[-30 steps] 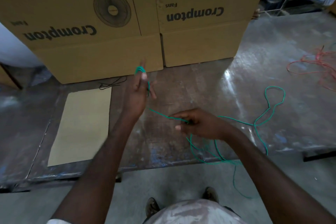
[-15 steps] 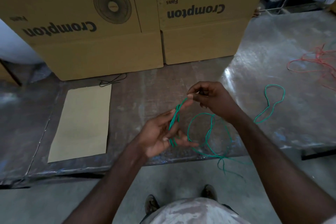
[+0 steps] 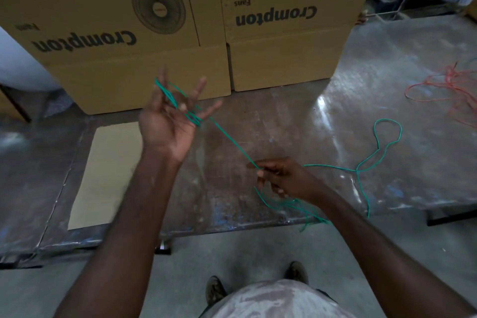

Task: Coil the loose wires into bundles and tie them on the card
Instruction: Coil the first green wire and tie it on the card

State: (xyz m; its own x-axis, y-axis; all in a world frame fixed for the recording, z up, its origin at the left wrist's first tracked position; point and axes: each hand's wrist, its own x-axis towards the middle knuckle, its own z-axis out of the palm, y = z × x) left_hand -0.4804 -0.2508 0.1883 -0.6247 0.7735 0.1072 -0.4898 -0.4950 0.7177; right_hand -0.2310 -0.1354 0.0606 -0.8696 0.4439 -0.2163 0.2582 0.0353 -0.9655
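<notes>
Coiling underway, early. Left hand (image 3: 169, 124) raised over the worn metal surface (image 3: 284, 121), fingers spread, a few turns of thin green wire (image 3: 227, 141) looped across them. Right hand (image 3: 281, 178) lower, grip pinching the same wire, which runs taut between the 2 hands. Most of the green wire lies loose: tail off the front edge, 1 open loop far right. Tangled orange-red wire (image 3: 449, 90) untouched at right. Flat tan cardboard card (image 3: 103, 175) on the surface at left, nothing tied on it. Judgement: 0 bundles finished; tying not begun.
</notes>
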